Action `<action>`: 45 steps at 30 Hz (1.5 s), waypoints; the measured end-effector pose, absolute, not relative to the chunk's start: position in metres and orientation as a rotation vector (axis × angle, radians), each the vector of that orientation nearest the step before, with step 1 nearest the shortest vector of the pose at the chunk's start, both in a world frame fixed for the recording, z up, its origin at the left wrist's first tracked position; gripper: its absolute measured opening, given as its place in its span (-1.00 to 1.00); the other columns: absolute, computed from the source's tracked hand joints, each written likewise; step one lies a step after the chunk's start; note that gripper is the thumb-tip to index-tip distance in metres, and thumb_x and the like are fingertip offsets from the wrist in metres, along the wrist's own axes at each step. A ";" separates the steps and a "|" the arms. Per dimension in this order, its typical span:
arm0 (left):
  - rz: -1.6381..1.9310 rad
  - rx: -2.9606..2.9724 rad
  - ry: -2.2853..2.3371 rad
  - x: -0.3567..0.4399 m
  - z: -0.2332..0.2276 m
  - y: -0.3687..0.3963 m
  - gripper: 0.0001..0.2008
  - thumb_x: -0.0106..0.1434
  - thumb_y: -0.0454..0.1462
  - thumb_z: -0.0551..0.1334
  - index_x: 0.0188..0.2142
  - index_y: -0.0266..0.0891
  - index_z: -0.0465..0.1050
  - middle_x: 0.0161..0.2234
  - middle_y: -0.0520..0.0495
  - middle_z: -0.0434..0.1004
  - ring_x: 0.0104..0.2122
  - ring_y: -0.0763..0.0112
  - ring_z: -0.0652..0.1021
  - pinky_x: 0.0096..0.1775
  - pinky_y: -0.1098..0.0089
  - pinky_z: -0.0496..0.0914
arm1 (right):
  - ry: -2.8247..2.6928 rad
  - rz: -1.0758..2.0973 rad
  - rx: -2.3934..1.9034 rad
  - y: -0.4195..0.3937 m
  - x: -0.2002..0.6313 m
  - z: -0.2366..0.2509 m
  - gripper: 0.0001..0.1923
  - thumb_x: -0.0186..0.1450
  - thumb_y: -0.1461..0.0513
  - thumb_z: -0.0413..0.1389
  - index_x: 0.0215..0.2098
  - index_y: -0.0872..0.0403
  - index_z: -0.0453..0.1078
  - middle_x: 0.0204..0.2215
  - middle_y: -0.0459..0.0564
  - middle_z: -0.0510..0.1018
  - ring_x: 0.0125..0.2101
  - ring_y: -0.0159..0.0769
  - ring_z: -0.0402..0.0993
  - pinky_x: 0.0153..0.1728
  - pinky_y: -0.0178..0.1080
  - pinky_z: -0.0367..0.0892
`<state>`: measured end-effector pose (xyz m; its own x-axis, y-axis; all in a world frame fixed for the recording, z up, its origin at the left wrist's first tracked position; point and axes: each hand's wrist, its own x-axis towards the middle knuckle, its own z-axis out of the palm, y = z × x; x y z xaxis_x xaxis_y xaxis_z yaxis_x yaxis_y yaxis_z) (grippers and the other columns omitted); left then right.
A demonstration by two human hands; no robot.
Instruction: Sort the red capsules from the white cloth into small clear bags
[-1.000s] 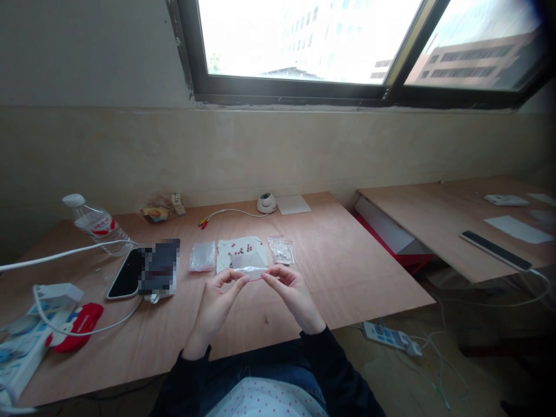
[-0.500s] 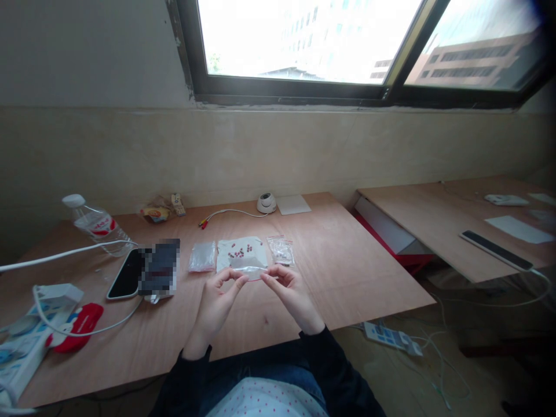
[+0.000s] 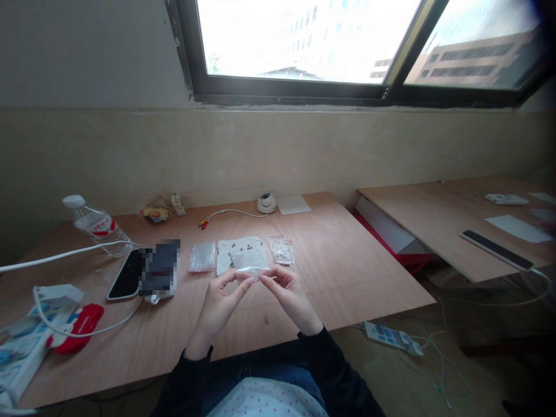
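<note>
A small clear plastic bag (image 3: 251, 262) is pinched along its near edge by both hands. My left hand (image 3: 223, 298) grips it at the left with thumb and fingers. At the right, my right hand (image 3: 290, 292) pinches the same edge, close to the left thumb. Behind the bag lies a white cloth or paper (image 3: 225, 250) with several small dark red pieces (image 3: 247, 247) on it; the bag partly covers them. A stack of clear bags (image 3: 202, 257) sits left of the cloth, and a filled clear bag (image 3: 281, 250) lies to its right.
To the left are a water bottle (image 3: 102, 226), a phone (image 3: 125, 275), a pixelated dark object (image 3: 160, 267), a red pouch (image 3: 82, 328) and a power strip (image 3: 21, 359). A dome camera (image 3: 266, 202) with a cable and a white card (image 3: 294, 204) lie at the back.
The bag has tilted up, so more of its face shows and it covers more of the red pieces. My two thumbs have come slightly closer together.
</note>
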<state>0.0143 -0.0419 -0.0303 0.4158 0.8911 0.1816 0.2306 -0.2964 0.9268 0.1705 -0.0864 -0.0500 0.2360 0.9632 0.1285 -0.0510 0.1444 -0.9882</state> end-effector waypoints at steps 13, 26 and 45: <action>0.920 1.811 1.023 0.016 -0.032 -0.041 -0.84 0.18 -0.20 0.20 -0.37 -0.25 0.46 -0.36 -0.03 0.55 -0.26 0.32 0.52 -0.16 0.37 0.33 | -1.120 0.964 -1.142 -0.088 0.168 -0.052 -0.83 0.17 0.14 0.17 -0.41 0.10 0.46 -0.41 -0.05 0.52 -0.34 -0.28 0.44 -0.33 -0.29 0.32; 0.892 1.768 1.006 0.015 -0.031 -0.041 -0.81 0.18 -0.17 0.19 -0.37 -0.25 0.48 -0.35 -0.03 0.55 -0.25 0.31 0.51 -0.14 0.38 0.33 | -1.102 0.906 -1.168 -0.086 0.168 -0.054 -0.84 0.19 0.16 0.15 -0.42 0.11 0.45 -0.42 -0.04 0.51 -0.34 -0.28 0.44 -0.31 -0.28 0.33; 0.914 1.775 1.081 0.008 -0.035 -0.040 -0.81 0.16 -0.17 0.22 -0.40 -0.24 0.50 -0.39 -0.01 0.57 -0.30 0.33 0.53 -0.20 0.42 0.34 | -1.111 0.977 -1.163 -0.087 0.167 -0.057 -0.82 0.17 0.14 0.17 -0.39 0.10 0.47 -0.40 -0.03 0.54 -0.33 -0.28 0.46 -0.31 -0.28 0.32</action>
